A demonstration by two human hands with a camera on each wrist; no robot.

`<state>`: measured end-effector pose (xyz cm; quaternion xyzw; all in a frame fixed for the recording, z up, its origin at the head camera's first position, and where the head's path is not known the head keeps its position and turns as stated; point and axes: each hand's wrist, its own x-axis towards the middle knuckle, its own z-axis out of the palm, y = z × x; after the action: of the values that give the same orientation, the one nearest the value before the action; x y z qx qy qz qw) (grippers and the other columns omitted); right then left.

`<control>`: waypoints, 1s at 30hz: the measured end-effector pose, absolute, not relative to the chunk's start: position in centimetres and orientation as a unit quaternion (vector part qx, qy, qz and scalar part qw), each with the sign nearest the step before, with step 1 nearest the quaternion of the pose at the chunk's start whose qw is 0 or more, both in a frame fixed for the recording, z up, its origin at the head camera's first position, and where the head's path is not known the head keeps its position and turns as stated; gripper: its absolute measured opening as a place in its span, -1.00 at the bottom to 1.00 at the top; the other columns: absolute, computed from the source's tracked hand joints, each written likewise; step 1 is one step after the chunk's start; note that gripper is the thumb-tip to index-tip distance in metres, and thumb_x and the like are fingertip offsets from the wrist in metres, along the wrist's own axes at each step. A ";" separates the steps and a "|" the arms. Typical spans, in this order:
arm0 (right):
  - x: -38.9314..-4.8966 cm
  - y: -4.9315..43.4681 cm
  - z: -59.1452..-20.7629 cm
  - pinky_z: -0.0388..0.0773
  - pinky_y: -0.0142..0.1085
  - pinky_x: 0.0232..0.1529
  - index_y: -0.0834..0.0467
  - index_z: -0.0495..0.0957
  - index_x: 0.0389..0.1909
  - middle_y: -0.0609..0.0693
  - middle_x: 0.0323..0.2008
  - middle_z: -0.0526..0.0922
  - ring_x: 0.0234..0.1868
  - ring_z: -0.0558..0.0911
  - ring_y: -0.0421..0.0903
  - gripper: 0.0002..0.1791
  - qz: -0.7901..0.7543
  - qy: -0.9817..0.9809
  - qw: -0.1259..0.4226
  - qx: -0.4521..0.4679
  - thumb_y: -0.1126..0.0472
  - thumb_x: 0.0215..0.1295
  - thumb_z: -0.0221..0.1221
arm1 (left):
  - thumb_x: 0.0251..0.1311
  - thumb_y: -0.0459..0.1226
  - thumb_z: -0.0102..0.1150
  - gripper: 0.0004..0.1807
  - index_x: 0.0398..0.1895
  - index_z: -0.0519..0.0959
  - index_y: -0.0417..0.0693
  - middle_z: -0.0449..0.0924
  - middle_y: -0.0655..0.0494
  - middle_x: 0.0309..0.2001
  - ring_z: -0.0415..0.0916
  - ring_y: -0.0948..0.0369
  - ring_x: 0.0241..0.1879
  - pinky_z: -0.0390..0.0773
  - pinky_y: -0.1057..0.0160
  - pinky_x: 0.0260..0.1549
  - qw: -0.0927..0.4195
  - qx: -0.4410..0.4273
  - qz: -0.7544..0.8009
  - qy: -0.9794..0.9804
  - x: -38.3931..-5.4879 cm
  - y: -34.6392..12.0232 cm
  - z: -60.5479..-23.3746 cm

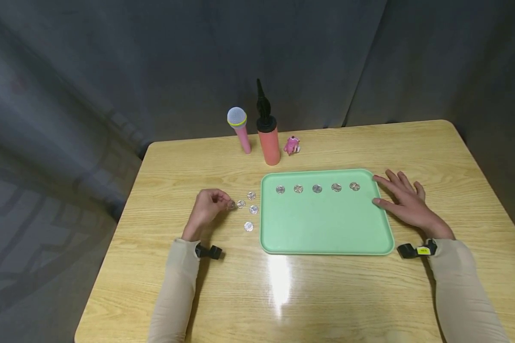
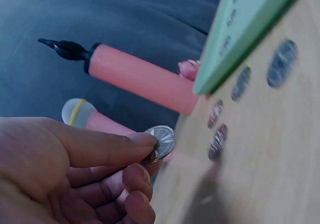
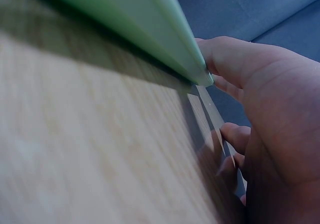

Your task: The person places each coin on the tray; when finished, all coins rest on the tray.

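Between thumb and fingers my left hand point(image 1: 209, 206) pinches a silver coin point(image 2: 161, 143), lifted off the wood in the left wrist view. Several more silver coins point(image 1: 249, 226) lie on the table just right of that hand. A pale green tray point(image 1: 326, 228) has a row of several coins point(image 1: 317, 189) along its far side. My right hand point(image 1: 405, 202) is at the tray's right rim, thumb and index finger touching it and the other fingers spread out over the table. In the right wrist view the fingertips at the rim point(image 3: 187, 44) are partly hidden.
Behind the tray stand a pink toy microphone point(image 1: 242, 136), a coral hand pump point(image 1: 269, 145) with a black nozzle, and a small pink figure point(image 1: 292, 146). Dark curtains point(image 1: 309, 62) hang beyond the wooden table's point(image 1: 231, 295) far edge.
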<state>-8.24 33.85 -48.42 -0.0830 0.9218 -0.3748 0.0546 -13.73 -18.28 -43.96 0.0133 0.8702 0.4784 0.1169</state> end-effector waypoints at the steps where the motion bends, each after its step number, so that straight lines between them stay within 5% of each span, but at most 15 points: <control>1: -8.2 33.9 -48.4 -0.68 0.41 0.33 0.09 0.09 0.56 0.40 0.58 -0.25 0.59 -0.43 0.38 -0.23 -0.375 0.922 0.054 -0.083 0.03 0.42 0.15 | 0.17 -0.56 0.19 -0.91 -0.31 0.67 -0.35 0.70 -0.14 -0.36 0.48 0.27 -0.46 0.47 0.45 -0.51 0.112 0.014 0.481 0.869 -13.7 -18.1 -43.8; 20: -8.1 33.8 -48.4 -0.68 0.39 0.34 0.07 0.08 0.57 0.40 0.58 -0.25 0.58 -0.44 0.39 -0.23 -0.378 0.920 0.055 -0.083 0.03 0.43 0.14 | 0.12 -0.48 0.29 -0.91 -0.31 0.67 -0.36 0.59 0.12 -0.49 0.42 0.27 -0.50 0.43 0.41 -0.53 0.121 0.051 0.524 0.842 -14.5 -12.1 -41.6; 30: -8.1 33.8 -48.3 -0.67 0.40 0.34 0.09 0.08 0.56 0.42 0.57 -0.24 0.58 -0.43 0.39 -0.23 -0.377 0.921 0.051 -0.086 0.03 0.43 0.14 | 0.16 -0.49 0.27 -0.96 -0.35 0.68 -0.33 0.66 -0.02 -0.46 0.44 0.31 -0.52 0.43 0.41 -0.53 0.136 0.095 0.536 0.828 -14.9 -8.4 -42.1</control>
<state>-8.09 33.80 -48.30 -0.0857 0.9208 -0.3771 0.0515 -14.87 -8.44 -42.12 0.0952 0.8279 0.5358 0.1358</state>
